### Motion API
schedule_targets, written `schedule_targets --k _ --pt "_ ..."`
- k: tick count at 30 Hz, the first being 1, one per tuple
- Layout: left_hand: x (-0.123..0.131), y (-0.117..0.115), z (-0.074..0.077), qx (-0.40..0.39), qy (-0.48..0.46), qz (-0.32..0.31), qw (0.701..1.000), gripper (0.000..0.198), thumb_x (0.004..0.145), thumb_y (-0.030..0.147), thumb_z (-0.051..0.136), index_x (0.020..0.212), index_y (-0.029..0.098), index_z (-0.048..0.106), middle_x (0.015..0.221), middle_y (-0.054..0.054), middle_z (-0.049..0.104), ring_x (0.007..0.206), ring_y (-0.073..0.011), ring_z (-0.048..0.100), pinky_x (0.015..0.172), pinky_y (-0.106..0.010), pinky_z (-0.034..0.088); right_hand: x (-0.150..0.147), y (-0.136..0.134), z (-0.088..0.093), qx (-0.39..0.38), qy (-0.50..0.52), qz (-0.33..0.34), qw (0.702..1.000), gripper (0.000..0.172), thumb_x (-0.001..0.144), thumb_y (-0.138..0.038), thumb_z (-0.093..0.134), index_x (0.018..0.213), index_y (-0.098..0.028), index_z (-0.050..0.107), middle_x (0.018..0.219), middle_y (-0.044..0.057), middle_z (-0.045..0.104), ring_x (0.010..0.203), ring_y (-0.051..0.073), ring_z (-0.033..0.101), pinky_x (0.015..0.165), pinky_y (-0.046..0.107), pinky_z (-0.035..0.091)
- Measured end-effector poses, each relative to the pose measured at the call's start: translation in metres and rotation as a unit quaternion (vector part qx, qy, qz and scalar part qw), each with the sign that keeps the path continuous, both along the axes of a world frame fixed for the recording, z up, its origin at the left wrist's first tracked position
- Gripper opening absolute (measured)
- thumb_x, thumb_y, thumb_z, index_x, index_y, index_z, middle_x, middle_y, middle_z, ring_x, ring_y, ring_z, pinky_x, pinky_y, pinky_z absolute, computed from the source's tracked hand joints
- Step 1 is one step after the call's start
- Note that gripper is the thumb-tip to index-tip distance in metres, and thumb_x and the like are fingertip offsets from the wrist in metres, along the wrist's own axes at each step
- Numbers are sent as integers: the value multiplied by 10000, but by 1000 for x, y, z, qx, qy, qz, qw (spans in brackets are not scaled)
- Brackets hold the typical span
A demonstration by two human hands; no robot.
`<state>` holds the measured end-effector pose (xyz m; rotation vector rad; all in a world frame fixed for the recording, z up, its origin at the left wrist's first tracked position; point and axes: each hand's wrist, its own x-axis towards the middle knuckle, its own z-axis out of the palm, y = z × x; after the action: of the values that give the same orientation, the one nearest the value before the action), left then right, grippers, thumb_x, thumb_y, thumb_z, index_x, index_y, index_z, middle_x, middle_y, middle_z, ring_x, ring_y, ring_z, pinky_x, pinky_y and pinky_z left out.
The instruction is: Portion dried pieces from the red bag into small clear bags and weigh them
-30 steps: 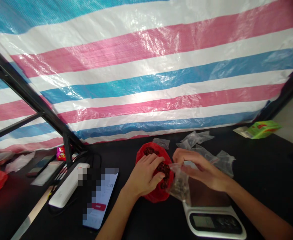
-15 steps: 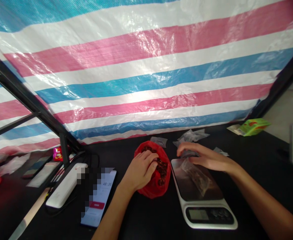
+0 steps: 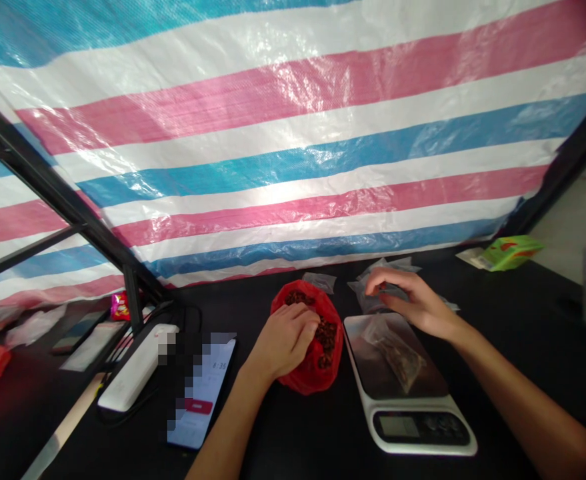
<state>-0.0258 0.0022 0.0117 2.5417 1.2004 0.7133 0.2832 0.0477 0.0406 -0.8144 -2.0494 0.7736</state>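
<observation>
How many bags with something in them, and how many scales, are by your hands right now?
Red plastic bag of dark red pieces: 1
Small clear bag lying on the scale: 1
Digital kitchen scale: 1
Total: 3

Bare left hand (image 3: 283,340) and right hand (image 3: 417,307)
</observation>
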Motion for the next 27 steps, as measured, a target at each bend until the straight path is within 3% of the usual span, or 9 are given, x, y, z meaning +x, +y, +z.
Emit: schedule_targets --k 13,22,27 --pt "3 -1 0 -11 1 -1 1000 365 1103 294 328 1153 228 684 1128 -59 726 1056 -221 673 975 -391 489 -3 -4 1 -1 -6 27 1000 233 858 -97 596 995 -243 715 974 47 707 920 246 655 829 357 491" --pt "5 -2 1 -18 11 0 1000 375 1105 292 335 1106 216 702 1118 -63 728 1058 -219 674 986 -386 494 -4 -5 4 -61 -73 58 994 292 797 -48 565 976 -223 714 947 48 709 905 246 656 818 357 507" --pt "5 -1 1 -10 12 9 1000 384 1106 292 332 1097 219 709 1093 -61 727 1051 -224 664 977 -395 492 -5 -7 6 -88 -124 78 985 203 861 -120 617 992 -215 739 954 46 731 868 238 660 770 338 503"
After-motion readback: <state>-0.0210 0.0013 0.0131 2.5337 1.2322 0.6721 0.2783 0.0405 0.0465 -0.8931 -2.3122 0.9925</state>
